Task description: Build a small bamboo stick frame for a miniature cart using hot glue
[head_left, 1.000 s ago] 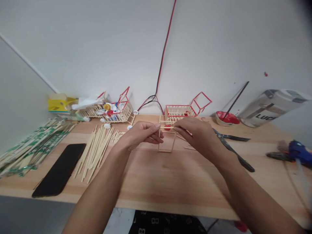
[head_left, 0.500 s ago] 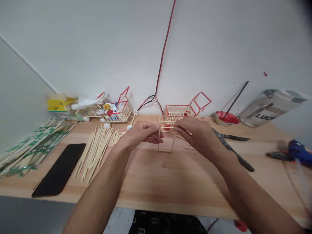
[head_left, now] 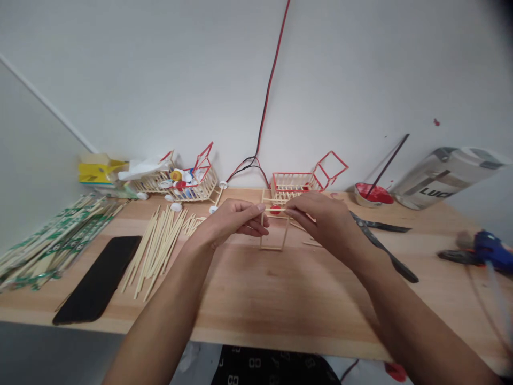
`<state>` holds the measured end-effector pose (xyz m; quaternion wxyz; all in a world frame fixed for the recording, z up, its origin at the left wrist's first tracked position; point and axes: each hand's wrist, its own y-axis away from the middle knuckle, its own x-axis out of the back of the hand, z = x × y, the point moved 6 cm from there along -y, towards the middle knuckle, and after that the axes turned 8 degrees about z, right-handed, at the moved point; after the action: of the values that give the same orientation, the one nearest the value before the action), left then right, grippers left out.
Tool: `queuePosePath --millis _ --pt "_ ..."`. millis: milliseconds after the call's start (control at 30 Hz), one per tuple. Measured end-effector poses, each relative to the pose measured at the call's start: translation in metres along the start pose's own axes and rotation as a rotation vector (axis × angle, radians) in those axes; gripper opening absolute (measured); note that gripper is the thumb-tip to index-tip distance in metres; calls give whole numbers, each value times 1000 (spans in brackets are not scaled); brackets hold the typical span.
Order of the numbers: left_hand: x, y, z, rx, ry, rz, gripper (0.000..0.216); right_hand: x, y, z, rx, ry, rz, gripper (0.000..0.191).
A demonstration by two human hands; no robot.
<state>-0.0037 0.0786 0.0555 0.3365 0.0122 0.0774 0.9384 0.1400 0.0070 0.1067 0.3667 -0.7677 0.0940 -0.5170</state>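
Between my two hands is a small rectangular frame of thin wooden sticks (head_left: pixel 272 248), held up by its top stick. My left hand (head_left: pixel 239 216) pinches the left end of that stick with thumb and fingers. At the other end, the fingertips of my right hand (head_left: pixel 320 214) are closed on it. Behind the hands stands a stick-built basket with a red rim (head_left: pixel 292 174) and a raised red handle. A red bottle cap (head_left: pixel 275 210) shows just behind the frame's top stick. Some short loose sticks lie partly hidden by my right hand.
Left on the table lie loose sticks (head_left: pixel 156 251), a black phone (head_left: pixel 98 280) and packaged sticks (head_left: pixel 60 243). At the back left is a stick cart with caps (head_left: pixel 192 184). To the right are black-handled cutters (head_left: pixel 385 248), a red-paint bowl (head_left: pixel 373 197) and a blue glue gun (head_left: pixel 492 248).
Nearly nothing differs. Both hands keep the same grip on the stick frame in the same place.
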Motion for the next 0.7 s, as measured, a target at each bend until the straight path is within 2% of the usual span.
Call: queuePosePath --millis 700 --pt "0 -1 -1 -5 3 -16 42 0 0 3 -17 -49 7 17"
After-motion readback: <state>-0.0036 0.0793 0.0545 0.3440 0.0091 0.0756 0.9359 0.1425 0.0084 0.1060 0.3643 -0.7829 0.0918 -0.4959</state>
